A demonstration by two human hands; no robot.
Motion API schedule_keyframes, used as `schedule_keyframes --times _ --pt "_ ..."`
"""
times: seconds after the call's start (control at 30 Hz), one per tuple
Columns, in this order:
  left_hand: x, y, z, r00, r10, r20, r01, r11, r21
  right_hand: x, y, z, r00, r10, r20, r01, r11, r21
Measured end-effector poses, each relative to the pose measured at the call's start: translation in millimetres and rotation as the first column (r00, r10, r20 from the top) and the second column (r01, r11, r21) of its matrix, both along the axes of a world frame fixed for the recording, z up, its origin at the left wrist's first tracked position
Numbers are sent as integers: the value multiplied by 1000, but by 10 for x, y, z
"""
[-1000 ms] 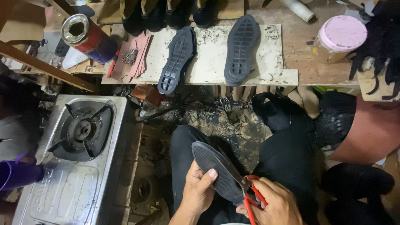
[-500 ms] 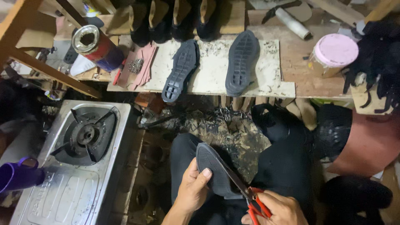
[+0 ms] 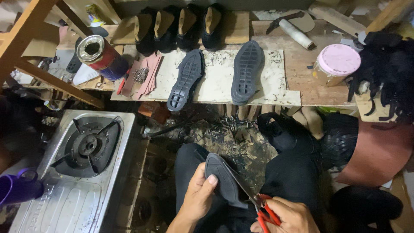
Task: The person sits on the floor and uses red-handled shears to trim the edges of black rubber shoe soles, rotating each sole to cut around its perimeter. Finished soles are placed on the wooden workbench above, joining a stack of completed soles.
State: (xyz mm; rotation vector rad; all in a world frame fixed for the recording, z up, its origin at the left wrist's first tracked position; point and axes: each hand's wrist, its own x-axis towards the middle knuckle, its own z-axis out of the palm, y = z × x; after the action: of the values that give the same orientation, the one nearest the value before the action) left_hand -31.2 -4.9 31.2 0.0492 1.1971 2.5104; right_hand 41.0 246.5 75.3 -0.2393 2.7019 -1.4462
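Observation:
My left hand (image 3: 197, 196) grips a dark rubber shoe sole (image 3: 221, 177) over my lap, thumb on its upper face. My right hand (image 3: 290, 216) holds red-handled scissors (image 3: 264, 208) whose blades run along the sole's right edge. On the workboard (image 3: 276, 82) above lie two more black soles, tread up: a slimmer one (image 3: 185, 80) on the left and a broader one (image 3: 246, 72) on the right.
A steel gas stove (image 3: 86, 149) stands at the left with a purple jug (image 3: 17, 187) beside it. A glue tin (image 3: 100, 55), several black shoe uppers (image 3: 177, 26), a pink-lidded jar (image 3: 337, 64) and a roll (image 3: 296, 33) sit on the bench. Scraps litter the floor.
The sole has turned more edge-on and shifted slightly left in my left hand. The scissors have worked further along its edge. The camera view has tilted down a little.

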Motion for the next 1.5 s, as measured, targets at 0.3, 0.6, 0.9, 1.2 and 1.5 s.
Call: schedule_keyframes --times 0.3,0.6,0.9,1.2,1.5 --pt "31 -36 35 984 -129 -122 93 960 -263 -6 -29 111 995 -95 26 96 995 -17" --pt "-15 -128 266 951 -293 -98 238 897 -371 -20 126 196 1000 -5 22 3 998 57" --pt "-66 -134 373 893 -400 -205 300 870 -392 -104 58 510 938 -21 345 -35 987 155" --pt "-172 -251 586 805 -506 -310 263 772 -579 -5 272 342 982 118 -147 -114 993 37" --pt "-165 -188 636 820 -531 -215 343 756 -558 116 286 241 998 21 57 -26 996 85"
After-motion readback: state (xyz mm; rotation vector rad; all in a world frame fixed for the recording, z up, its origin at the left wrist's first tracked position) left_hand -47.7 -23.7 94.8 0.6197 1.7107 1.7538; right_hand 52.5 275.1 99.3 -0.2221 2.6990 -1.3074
